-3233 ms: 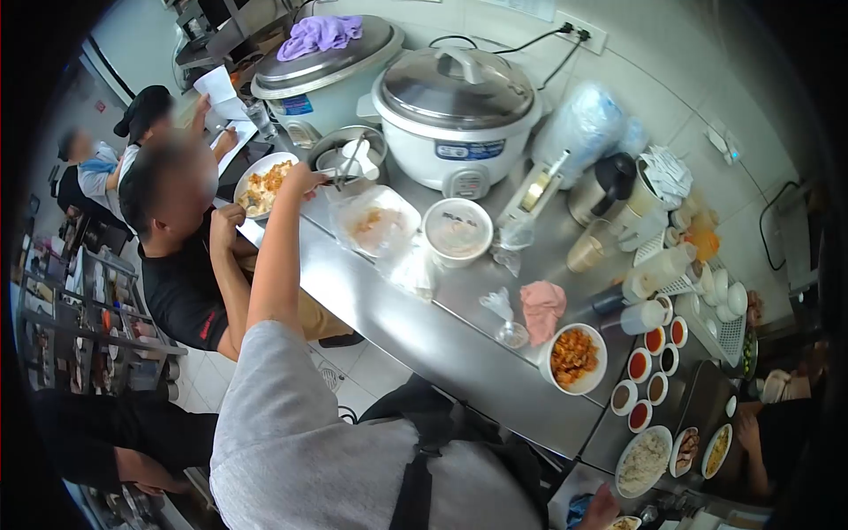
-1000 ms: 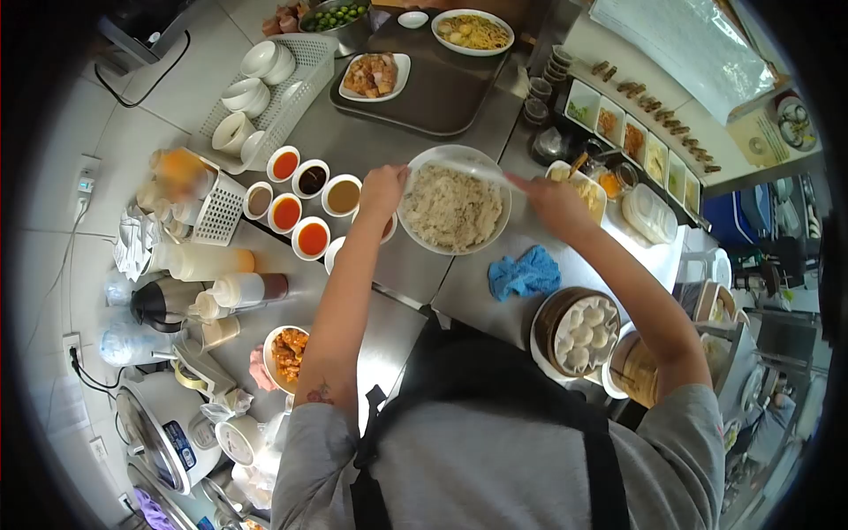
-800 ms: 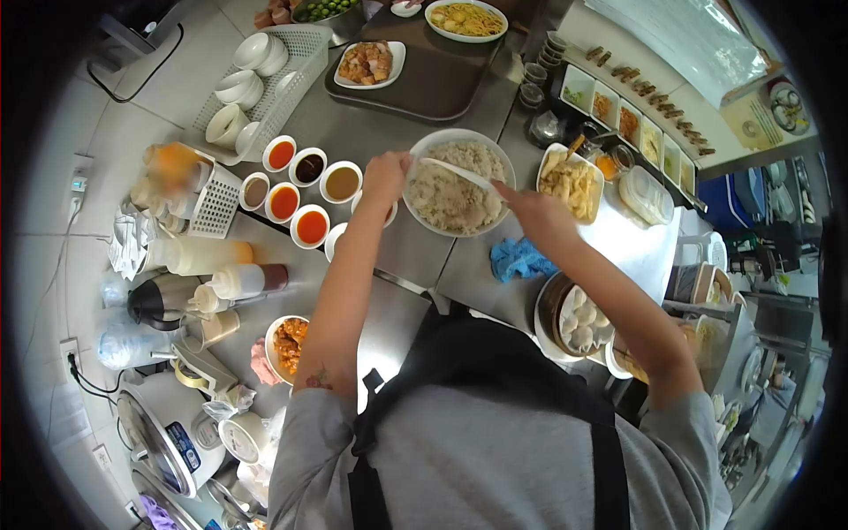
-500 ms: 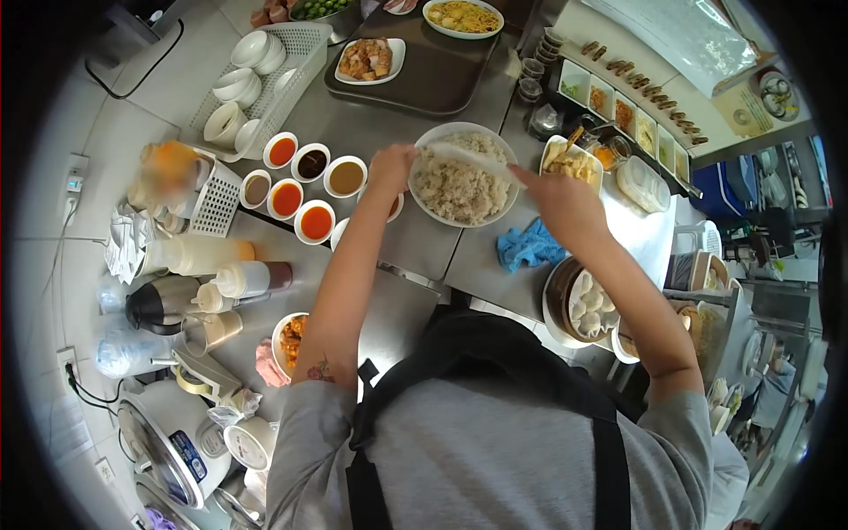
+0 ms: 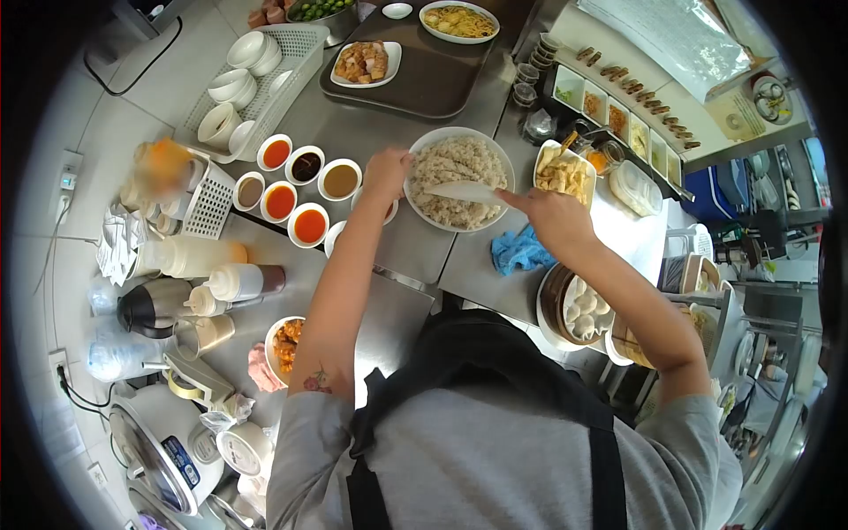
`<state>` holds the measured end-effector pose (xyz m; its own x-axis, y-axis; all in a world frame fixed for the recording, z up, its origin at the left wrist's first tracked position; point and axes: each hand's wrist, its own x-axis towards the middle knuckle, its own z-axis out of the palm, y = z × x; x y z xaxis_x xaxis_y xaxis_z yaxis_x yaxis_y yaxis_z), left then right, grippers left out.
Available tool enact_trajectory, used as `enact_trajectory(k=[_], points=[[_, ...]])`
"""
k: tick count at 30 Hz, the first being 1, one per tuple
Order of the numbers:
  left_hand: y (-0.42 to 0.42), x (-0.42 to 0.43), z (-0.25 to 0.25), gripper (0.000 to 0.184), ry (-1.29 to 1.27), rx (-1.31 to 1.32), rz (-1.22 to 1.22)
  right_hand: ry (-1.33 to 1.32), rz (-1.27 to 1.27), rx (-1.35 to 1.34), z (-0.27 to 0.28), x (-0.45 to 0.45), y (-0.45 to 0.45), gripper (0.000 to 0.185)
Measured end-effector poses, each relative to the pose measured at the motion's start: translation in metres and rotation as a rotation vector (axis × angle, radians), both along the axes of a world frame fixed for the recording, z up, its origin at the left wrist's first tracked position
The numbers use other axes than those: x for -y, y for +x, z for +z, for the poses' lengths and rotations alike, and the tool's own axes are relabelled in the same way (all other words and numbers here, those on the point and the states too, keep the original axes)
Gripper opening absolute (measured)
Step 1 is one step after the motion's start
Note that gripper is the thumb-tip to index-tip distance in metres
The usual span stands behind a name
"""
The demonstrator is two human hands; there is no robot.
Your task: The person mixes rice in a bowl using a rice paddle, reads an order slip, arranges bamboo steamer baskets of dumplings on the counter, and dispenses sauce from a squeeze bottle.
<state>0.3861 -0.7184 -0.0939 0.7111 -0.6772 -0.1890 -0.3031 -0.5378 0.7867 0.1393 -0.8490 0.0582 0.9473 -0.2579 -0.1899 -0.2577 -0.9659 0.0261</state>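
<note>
A white bowl of rice (image 5: 455, 159) rests on the steel counter in front of me. My left hand (image 5: 387, 173) is closed on the bowl's left rim. In my right hand (image 5: 549, 215) is the handle of a white rice paddle (image 5: 468, 191), whose blade lies flat against the top of the rice. Several small sauce bowls, one of them a red sauce bowl (image 5: 310, 225), stand left of the rice. A dish of fried pieces (image 5: 565, 173) is just beyond my right hand, and a blue cloth (image 5: 521, 251) lies below it.
Farther back, a brown tray (image 5: 433, 93) carries a plate of meat and a plate of noodles (image 5: 459, 22). A bamboo steamer (image 5: 583, 309) sits near my right forearm. Squeeze bottles (image 5: 238, 281) and a rice cooker (image 5: 168, 446) line the left side, beside a basket of bowls (image 5: 296, 53).
Earlier I faced the rice cookers with an arm reaching out; now I face the rice bowl. Over the last second, the paddle has moved and tilted over the rice while my left hand stayed at the rim.
</note>
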Motion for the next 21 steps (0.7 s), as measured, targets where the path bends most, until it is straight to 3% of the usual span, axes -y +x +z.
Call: enact_trajectory(k=[2, 5, 8, 11, 14, 21], points=[[-0.001, 0.0, -0.001, 0.026, -0.01, -0.015, 0.015, -0.003, -0.002, 0.025, 0.006, 0.01, -0.005, 0.055], [-0.005, -0.005, -0.003, 0.026, -0.017, -0.045, -0.008, 0.417, -0.015, 0.289, 0.009, 0.044, -0.02, 0.05], [-0.007, -0.005, 0.001, 0.026, -0.029, -0.054, -0.006, 0.931, -0.461, 0.129, 0.027, 0.067, -0.017, 0.047], [-0.008, -0.003, 0.006, 0.025, -0.027, -0.037, 0.02, 0.843, -0.438, 0.219, 0.013, 0.078, -0.018, 0.049], [-0.013, -0.004, 0.007, 0.024, -0.029, -0.062, 0.042, 0.416, -0.144, 0.393, 0.001, 0.064, -0.006, 0.051], [-0.012, -0.005, 0.008, 0.023, -0.013, -0.062, 0.058, 0.296, -0.019, 0.475, -0.023, 0.043, -0.016, 0.057]])
